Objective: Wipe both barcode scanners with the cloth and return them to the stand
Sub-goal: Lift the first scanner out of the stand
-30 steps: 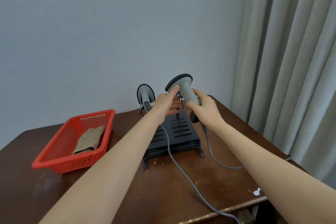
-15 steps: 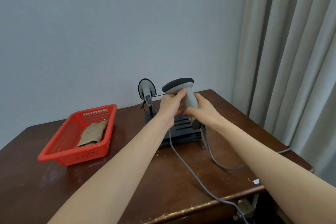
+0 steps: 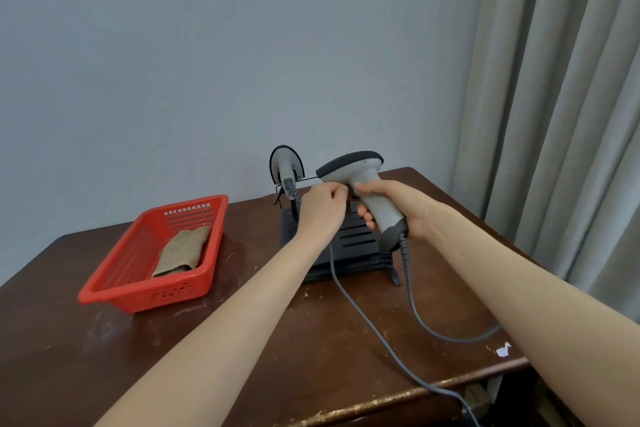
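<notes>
Cloth (image 3: 183, 251) inside red basket (image 3: 152, 300), left of stand (image 3: 356, 243)

A plain room — perhaps a home — bare grey wall (image 3: 207, 45), pleated curtains (image 3: 571, 114), a scuffed wooden table (image 3: 242, 340).

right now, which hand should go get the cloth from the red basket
Left, probably. The cloth lies in the red basket, on the side of the left hand, which only steadies the scanner; the right hand grips its handle.
</notes>
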A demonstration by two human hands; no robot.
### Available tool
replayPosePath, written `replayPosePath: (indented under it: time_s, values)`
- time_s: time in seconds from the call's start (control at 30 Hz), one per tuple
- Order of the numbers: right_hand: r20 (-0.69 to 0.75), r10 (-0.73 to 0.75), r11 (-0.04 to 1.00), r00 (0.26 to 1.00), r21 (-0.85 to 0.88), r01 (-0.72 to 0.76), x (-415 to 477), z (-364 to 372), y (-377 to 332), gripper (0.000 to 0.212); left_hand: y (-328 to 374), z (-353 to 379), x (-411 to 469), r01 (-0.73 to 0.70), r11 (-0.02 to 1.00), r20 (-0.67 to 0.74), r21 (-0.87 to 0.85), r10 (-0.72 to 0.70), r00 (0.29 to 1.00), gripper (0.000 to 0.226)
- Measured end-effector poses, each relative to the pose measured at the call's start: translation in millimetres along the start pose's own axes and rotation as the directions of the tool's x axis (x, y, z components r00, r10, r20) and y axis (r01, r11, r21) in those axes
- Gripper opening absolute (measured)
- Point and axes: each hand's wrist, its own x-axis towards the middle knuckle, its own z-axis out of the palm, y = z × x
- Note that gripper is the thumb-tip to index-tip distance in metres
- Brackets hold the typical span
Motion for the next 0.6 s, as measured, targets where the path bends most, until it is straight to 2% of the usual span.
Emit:
replayPosePath:
  time_s: [0.07,0.13,0.23,0.33,0.5,0.6]
  values:
    - [0.011,0.010,1.000,1.000,0.017,-0.010,1.6,-0.9,0.9,0.018,-4.5,-5.4,-0.6,-0.060,0.997,-0.040,0.047,0.062,0.997,0.029]
    - [0.031,0.000,1.000,1.000,0.016,-0.001,3.6,-1.7,2.9,0.021,-8.5,-12.3,-0.7,-0.059,0.998,-0.094,0.021,0.060,0.994,0.031]
    - [0.077,-0.023,0.999,0.997,-0.028,0.026,6.7,-2.0,4.8,0.031,-15.4,-23.7,0.7,0.001,0.990,-0.202,-0.141,-0.030,0.979,0.042]
    - [0.125,-0.028,0.997,0.992,-0.069,0.037,10.4,-1.2,6.2,0.034,-24.1,-33.9,7.2,0.046,0.970,-0.316,-0.237,-0.122,0.941,0.035]
    - [0.123,-0.015,0.995,0.992,-0.100,0.027,13.6,0.5,9.3,0.030,-34.7,-41.0,18.7,0.138,0.940,-0.310,-0.312,-0.238,0.920,0.012]
    - [0.117,-0.006,0.993,0.993,-0.117,0.020,12.7,1.4,9.7,0.027,-39.1,-42.1,22.1,0.174,0.927,-0.294,-0.333,-0.277,0.915,0.011]
